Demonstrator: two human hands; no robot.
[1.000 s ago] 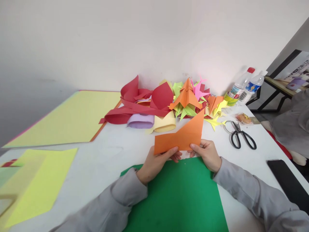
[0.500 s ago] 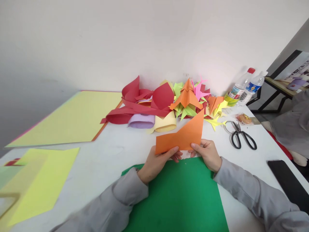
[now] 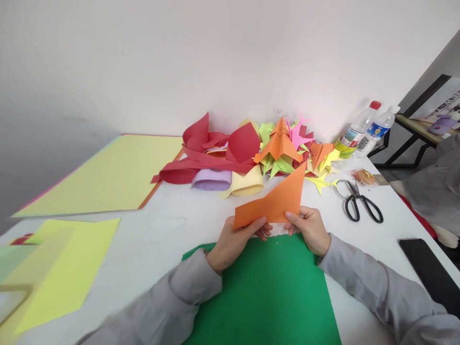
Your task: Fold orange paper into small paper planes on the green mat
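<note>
A folded sheet of orange paper (image 3: pixel 275 201) is held up between my two hands, its right side rising to a tall point. My left hand (image 3: pixel 242 237) pinches its lower left edge, thumb in front and fingers behind. At the lower right corner, my right hand (image 3: pixel 307 227) grips it the same way. Below my hands lies a large green sheet (image 3: pixel 266 292) on the white table (image 3: pixel 151 258). Behind the orange paper rests a heap of folded paper shapes, with an orange paper plane (image 3: pixel 279 143) on top.
Red paper bands (image 3: pixel 215 153) and a cream paper crown (image 3: pixel 247 183) lie near the wall. Large yellow sheets (image 3: pixel 104 177) and smaller ones (image 3: pixel 77 268) are on the left. Black-handled scissors (image 3: pixel 359 203), a black phone-like slab (image 3: pixel 429 263) and two bottles (image 3: pixel 359 129) are right. Another person's sleeve (image 3: pixel 431 177) shows.
The view has shifted very slightly. Both hands keep their hold on the orange paper, which is tilted a little differently.
</note>
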